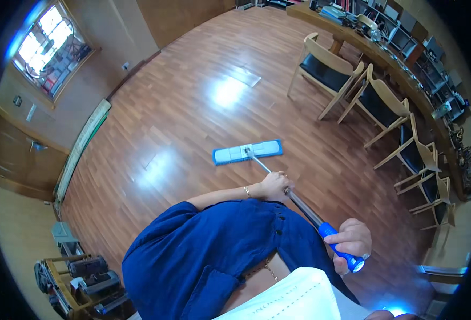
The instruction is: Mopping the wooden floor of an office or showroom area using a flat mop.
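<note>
Both grips (274, 186) (355, 239) hold the mop (230, 155); open floor (187, 114) separates its edges from perhaps five chairs (326, 73).

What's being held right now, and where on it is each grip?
A flat mop: the left grip is around its metal pole, partway along; the right grip is on the blue handle at the near end.

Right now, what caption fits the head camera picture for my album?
Left hand on the pole, right hand on the blue grip: a flat mop on the brown floor.
</note>
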The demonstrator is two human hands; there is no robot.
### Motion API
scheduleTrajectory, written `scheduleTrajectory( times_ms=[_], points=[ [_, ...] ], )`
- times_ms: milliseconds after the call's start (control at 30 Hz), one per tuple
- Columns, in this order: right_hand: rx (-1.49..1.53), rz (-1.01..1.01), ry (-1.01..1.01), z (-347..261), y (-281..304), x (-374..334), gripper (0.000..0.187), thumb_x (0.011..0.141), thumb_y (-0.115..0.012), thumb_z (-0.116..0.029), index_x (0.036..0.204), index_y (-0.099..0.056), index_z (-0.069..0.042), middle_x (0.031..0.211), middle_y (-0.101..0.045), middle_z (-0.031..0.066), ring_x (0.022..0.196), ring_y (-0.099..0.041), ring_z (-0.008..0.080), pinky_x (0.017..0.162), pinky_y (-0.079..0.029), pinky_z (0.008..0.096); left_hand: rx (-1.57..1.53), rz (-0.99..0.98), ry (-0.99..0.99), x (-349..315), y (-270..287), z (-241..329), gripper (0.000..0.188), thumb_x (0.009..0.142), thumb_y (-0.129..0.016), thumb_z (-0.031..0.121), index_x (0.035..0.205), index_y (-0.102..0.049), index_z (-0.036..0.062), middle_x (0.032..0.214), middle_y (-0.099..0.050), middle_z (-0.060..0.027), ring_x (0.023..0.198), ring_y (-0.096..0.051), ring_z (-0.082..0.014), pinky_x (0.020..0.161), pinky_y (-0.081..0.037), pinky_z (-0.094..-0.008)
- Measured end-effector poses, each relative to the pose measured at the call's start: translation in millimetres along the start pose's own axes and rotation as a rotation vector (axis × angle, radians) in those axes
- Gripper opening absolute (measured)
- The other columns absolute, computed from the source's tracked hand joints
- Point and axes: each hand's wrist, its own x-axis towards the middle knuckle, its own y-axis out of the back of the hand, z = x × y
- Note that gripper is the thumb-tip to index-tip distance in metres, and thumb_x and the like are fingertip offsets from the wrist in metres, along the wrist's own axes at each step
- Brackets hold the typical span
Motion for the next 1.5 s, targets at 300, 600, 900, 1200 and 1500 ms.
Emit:
scheduleTrajectory(
  times_ms=[300,600,900,1200,1500],
  points=[
    [0.068,-0.045,0.034,186,18,73,0.019,0.079,-0.067,-0.027,0.086,-0.059,-0.011,0.082,-0.070,0.0085,0.048,-0.049,0.0153,0.050,-0.039,0.0298,0.042,0.185,0.222,118,44,-141,0.010,0.074,-0.064,0.023,0.081,-0.068,0.0181,0.078,-0.067,-0.0071,0.083,-0.062,-0.0292,0.073,-0.052,-0.0414],
    [0.093,-0.021,-0.136,384,-33,153,0.010,0.075,-0.061,-0.019,0.077,-0.057,-0.010,0.078,-0.070,0.0096,0.054,-0.050,0.0215,0.056,-0.038,0.0343,0.044,0.350,0.361,189,132,-325,0.012,0.072,-0.063,0.019,0.081,-0.069,0.0154,0.082,-0.068,-0.0105,0.088,-0.063,-0.0319,0.072,-0.054,-0.0441],
    [-0.037,-0.199,-0.499,509,-88,243,0.007,0.066,-0.064,-0.007,0.073,-0.062,-0.007,0.089,-0.072,0.0121,0.067,-0.063,0.0241,0.065,-0.045,0.0340,0.160,0.241,0.447,247,211,-507,0.014,0.076,-0.063,0.025,0.081,-0.070,0.0140,0.087,-0.068,-0.0100,0.096,-0.061,-0.0307,0.073,-0.055,-0.0433],
    [-0.130,0.032,-0.432,562,-32,298,0.013,0.069,-0.066,-0.018,0.077,-0.062,-0.008,0.078,-0.071,0.0119,0.056,-0.062,0.0217,0.054,-0.043,0.0303,0.007,0.092,0.175,377,242,-515,0.010,0.071,-0.068,0.019,0.080,-0.069,0.0169,0.085,-0.067,-0.0069,0.095,-0.059,-0.0308,0.078,-0.052,-0.0420],
    [-0.253,-0.003,-0.291,707,15,370,0.011,0.068,-0.067,-0.015,0.078,-0.064,-0.011,0.072,-0.070,0.0043,0.050,-0.059,0.0162,0.047,-0.037,0.0284,-0.037,0.040,0.071,533,295,-591,0.014,0.078,-0.067,0.028,0.085,-0.071,0.0165,0.090,-0.066,-0.0107,0.097,-0.060,-0.0299,0.084,-0.051,-0.0411]
  ],
)
